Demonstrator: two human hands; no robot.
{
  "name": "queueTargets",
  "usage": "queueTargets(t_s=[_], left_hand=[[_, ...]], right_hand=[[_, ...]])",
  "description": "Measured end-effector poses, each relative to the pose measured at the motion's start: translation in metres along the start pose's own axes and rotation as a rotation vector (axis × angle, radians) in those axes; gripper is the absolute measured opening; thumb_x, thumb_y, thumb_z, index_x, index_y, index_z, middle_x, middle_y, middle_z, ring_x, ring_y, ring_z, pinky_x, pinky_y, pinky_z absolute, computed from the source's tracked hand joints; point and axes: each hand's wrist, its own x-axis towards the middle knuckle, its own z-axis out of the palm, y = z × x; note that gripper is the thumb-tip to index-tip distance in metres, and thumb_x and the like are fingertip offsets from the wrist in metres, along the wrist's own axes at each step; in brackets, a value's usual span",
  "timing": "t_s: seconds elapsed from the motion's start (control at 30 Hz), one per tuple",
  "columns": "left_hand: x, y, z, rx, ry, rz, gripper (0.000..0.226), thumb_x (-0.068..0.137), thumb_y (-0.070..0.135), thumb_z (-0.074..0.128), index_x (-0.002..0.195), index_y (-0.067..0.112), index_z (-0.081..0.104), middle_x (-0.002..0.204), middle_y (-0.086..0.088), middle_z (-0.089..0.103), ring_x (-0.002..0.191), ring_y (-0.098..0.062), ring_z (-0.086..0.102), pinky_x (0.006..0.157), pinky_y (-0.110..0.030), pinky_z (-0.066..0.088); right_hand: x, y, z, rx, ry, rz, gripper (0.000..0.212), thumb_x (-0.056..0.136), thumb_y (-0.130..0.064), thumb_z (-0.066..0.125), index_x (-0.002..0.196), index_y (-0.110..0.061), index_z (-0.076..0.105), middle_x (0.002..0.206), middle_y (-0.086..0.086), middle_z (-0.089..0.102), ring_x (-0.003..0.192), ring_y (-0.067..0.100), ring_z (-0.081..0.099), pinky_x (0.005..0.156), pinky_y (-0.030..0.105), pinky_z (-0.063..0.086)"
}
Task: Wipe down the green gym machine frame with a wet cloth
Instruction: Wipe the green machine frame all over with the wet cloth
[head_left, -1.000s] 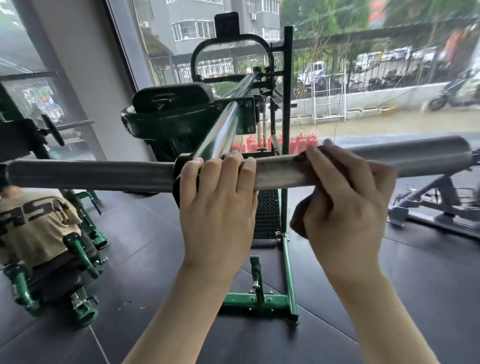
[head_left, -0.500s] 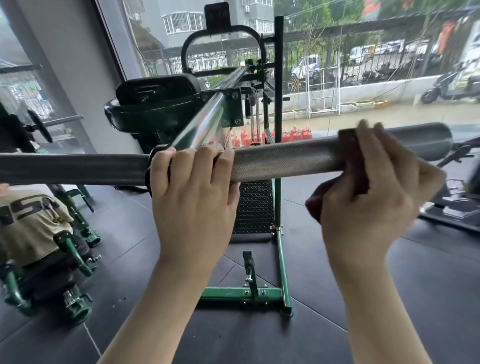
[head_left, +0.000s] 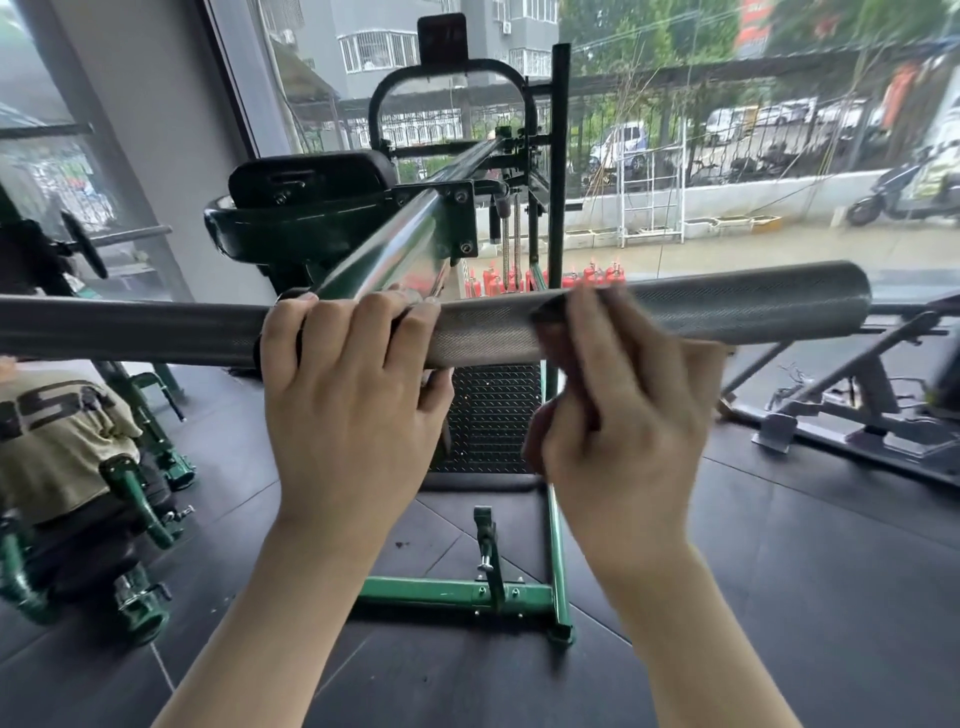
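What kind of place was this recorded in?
Most likely a gym: a green machine frame with a knurled bar, a black pad, dark rubber flooring, and a bench rig by big street-facing windows.

Red fire extinguishers (head_left: 592, 274) line the window; scooter (head_left: 904, 195) parked outside.

The handle bar (head_left: 727, 312) is made of grey metal with a finely knurled, matt finish. The sloping tube (head_left: 395, 254) is finished in polished, mirror-bright chrome. The frame (head_left: 457, 592) is coated in glossy green paint. The pad (head_left: 311, 179) is covered in smooth black padding. A dark, soft cloth (head_left: 550, 317) is seen. The floor (head_left: 779, 597) is laid in matt black rubber-like matting.
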Motion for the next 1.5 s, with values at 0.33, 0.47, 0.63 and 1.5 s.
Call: queueTargets(t_s=[0.33, 0.47, 0.63, 1.5], left_hand=[[0.001, 0.003, -0.004, -0.004, -0.012, -0.018, 0.041, 0.091, 0.036, 0.073, 0.126, 0.016, 0.068, 0.115, -0.004, 0.067, 0.105, -0.030, 0.051, 0.111, -0.044, 0.028], [0.002, 0.003, -0.006, 0.000, -0.025, -0.011, 0.042, 0.091, 0.038, 0.074, 0.126, 0.016, 0.068, 0.114, -0.004, 0.066, 0.105, -0.029, 0.048, 0.110, -0.045, 0.030], [0.003, 0.005, -0.007, -0.001, -0.046, -0.029, 0.043, 0.089, 0.038, 0.075, 0.126, 0.016, 0.068, 0.113, -0.004, 0.066, 0.105, -0.029, 0.048, 0.109, -0.047, 0.031], [0.002, 0.005, -0.008, -0.008, -0.066, -0.029, 0.044, 0.091, 0.039, 0.075, 0.128, 0.016, 0.068, 0.118, -0.003, 0.066, 0.108, -0.028, 0.049, 0.110, -0.046, 0.030]], right_hand=[[-0.002, 0.000, 0.004, 0.032, 0.052, 0.016, 0.052, 0.086, 0.009, 0.057, 0.134, -0.007, 0.068, 0.133, 0.008, 0.068, 0.095, 0.037, 0.057, 0.098, 0.015, 0.026], [0.004, 0.021, -0.008, 0.015, 0.093, 0.034, 0.051, 0.086, 0.008, 0.058, 0.133, -0.008, 0.068, 0.130, 0.009, 0.069, 0.100, 0.037, 0.059, 0.101, 0.017, 0.028], [0.010, 0.028, -0.009, 0.006, 0.300, 0.217, 0.043, 0.093, 0.003, 0.061, 0.135, -0.006, 0.066, 0.127, 0.010, 0.070, 0.102, 0.029, 0.058, 0.096, 0.026, 0.033], [0.015, 0.050, -0.010, -0.009, -0.097, -0.165, 0.050, 0.105, -0.021, 0.042, 0.149, 0.004, 0.047, 0.148, 0.019, 0.056, 0.150, 0.040, 0.038, 0.125, 0.060, 0.017]])
